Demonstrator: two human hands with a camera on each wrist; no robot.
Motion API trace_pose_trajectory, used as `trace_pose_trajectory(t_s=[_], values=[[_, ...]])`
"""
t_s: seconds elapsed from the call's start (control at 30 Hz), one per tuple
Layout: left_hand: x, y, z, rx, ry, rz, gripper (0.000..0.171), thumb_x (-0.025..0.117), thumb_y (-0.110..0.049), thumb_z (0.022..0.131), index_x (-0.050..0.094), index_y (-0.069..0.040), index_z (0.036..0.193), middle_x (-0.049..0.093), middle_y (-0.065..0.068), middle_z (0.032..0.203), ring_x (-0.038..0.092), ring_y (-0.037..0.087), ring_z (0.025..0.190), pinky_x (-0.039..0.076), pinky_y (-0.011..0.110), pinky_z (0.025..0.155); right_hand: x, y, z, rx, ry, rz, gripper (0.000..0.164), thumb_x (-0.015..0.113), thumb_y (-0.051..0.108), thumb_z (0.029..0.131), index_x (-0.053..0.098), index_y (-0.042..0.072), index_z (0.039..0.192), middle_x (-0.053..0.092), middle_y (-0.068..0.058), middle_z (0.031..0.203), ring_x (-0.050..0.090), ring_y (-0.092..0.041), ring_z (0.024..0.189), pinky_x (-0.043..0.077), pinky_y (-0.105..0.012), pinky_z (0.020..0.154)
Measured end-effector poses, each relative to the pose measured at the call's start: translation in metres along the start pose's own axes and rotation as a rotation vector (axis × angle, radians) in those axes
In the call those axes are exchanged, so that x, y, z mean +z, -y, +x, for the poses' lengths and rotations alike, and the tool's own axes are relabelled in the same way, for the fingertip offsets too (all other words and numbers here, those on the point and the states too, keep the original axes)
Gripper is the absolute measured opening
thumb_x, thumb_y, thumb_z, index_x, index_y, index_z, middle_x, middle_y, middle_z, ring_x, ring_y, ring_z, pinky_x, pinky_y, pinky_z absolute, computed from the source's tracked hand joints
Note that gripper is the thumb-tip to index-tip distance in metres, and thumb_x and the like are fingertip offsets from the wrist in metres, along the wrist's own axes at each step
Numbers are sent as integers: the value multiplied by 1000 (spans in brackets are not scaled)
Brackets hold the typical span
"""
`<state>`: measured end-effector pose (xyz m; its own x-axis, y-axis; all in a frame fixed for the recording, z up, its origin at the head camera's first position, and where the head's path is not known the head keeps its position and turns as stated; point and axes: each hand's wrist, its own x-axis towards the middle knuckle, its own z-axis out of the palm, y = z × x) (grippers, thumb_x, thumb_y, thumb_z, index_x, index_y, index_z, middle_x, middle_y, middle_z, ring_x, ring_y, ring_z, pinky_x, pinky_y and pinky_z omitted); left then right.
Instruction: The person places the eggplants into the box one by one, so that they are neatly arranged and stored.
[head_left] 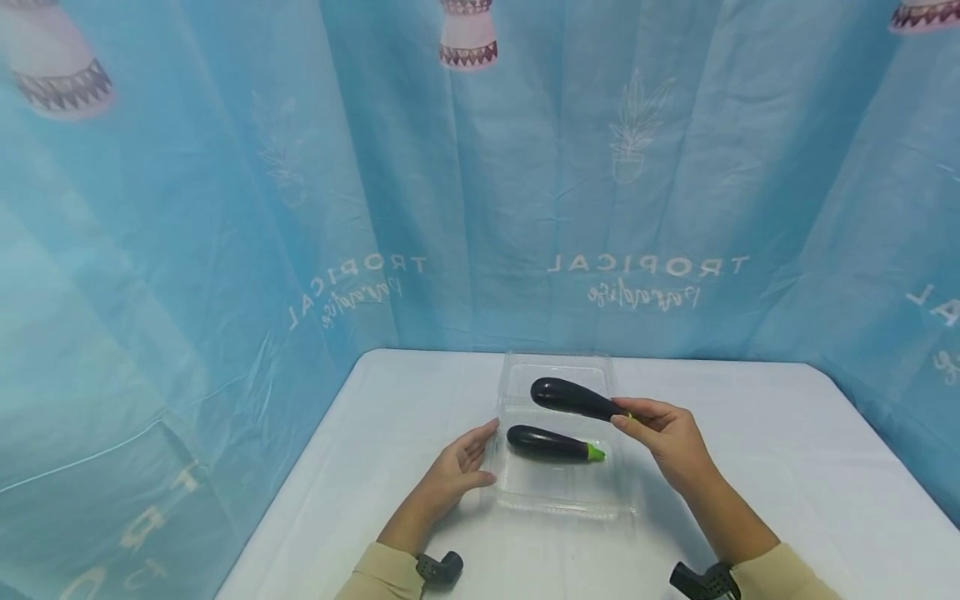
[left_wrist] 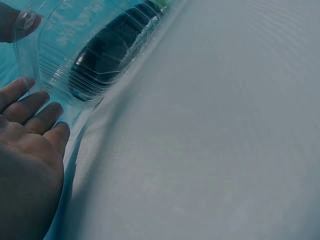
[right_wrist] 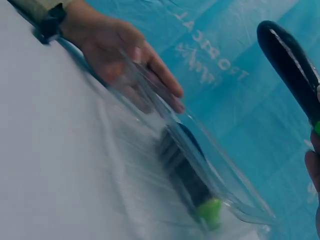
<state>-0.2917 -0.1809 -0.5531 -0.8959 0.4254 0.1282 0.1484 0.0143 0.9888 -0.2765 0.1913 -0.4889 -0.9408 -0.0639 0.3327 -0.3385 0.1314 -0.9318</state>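
Observation:
A clear plastic container lies on the table with its lid part folded back behind it. In its near half rests a dark eggplant, its green stem end toward the right. Above the container, my right hand pinches a second eggplant by the stem end, and its round end points left. My left hand is at the container's left side, fingers loosely extended and thumb apart. The left wrist view shows those fingertips at the clear wall.
A white-covered table stretches out on both sides of the container. Blue curtains with printed lettering hang behind it and along the sides. A small black camera sits on the left wrist, another camera on the right.

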Motion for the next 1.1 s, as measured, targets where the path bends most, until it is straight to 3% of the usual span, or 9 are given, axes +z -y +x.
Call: trace_pose_trajectory(t_s=[0.2,0.5,0.83,1.1], values=[[0,-4,0,-5,-10,-14,87,77,7,80,41,-2,159,36,7,167,29,22,155,30,23,119,19,2,-15,-30,41,26,33,82,10,93,75,-3,123,74,-14,121,69,-14,114,60,-25,91],[1,-1,-1,3,0,-2,88,77,8,79,41,-1,159,37,8,167,29,23,154,30,24,120,32,-10,-31,-158,96,-77,24,82,6,91,80,7,115,78,-6,106,71,-18,101,54,-20,92],[1,-4,-1,-3,-8,19,89,80,5,78,43,-4,159,38,6,166,30,21,154,30,23,119,37,-18,-36,-141,96,-210,23,87,18,88,83,15,110,78,3,107,73,-17,101,60,-33,87],[2,-5,-3,1,-1,12,90,80,6,79,41,-2,159,36,7,167,28,22,155,29,23,119,38,-26,-36,-201,110,-249,23,89,15,86,84,17,108,79,4,106,74,-16,97,60,-29,76]])
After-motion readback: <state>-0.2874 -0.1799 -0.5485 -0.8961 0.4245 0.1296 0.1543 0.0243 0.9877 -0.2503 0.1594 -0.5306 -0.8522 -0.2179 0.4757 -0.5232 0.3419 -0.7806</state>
